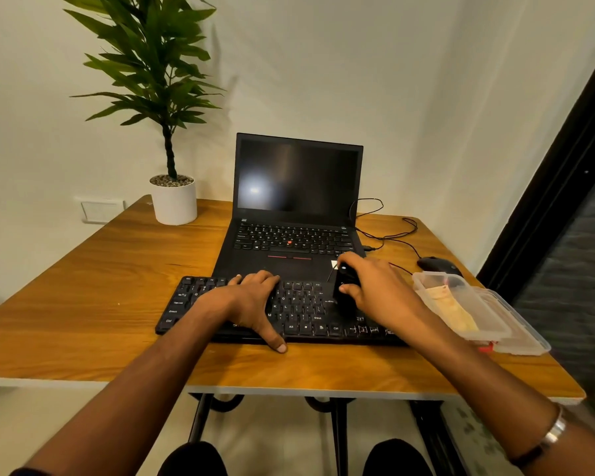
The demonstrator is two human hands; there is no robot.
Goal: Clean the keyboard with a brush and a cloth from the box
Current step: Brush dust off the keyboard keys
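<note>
The keyboard (289, 310) is a black unit lying flat on the wooden table (100, 280), directly in front of the open laptop (296, 207). Its long axis runs left to right, roughly parallel to the near table edge, with the key legends reading toward the person.

The left hand (251, 304) rests palm-down on the middle-left of the keyboard. Its fingers lie fairly straight across the keys and reach the far edge; the thumb extends over the near edge onto the table. It grasps nothing.

The right hand (375, 290) is curled around a black object, apparently the brush (346, 290), over the right portion of the keyboard. The object's long axis runs near to far, crosswise to the keyboard. Its lower end sits at the keys, but the dark-on-dark view does not show the bristles.

The box (474, 310) is a clear plastic container at the right table edge, just beside the keyboard's right end. 1 pale cloth (454, 304) lies inside it.

A black mouse (438, 264) sits behind the box. A potted plant (172, 197) stands at the far left corner.
</note>
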